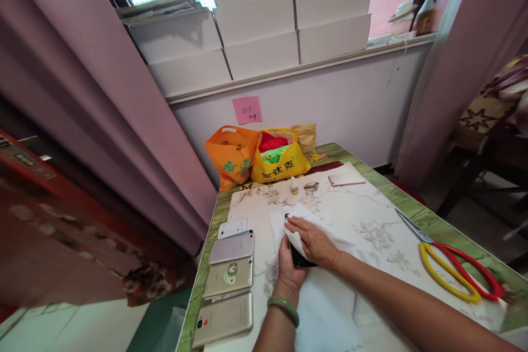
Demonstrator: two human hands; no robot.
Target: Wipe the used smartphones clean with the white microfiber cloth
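A smartphone [302, 260] with a dark screen lies in my left hand [289, 264], which grips it from below and the left. My right hand [315, 239] presses a white cloth [295, 241] flat over the upper part of the screen. More white cloth [324, 313] spreads on the table under and around my hands. To the left, several phones rest back up in a column: a white one [232, 228], a pale silver one [231, 248], a gold one with a ring holder [229, 276], and another gold one [223, 320].
Large scissors [449, 264] with red and yellow handles lie at the right edge. Toward the back are a phone [346, 180], eyeglasses [311, 186] and a small bottle [293, 186]. An orange bag [232, 157] and a yellow bag [281, 168] stand by the wall.
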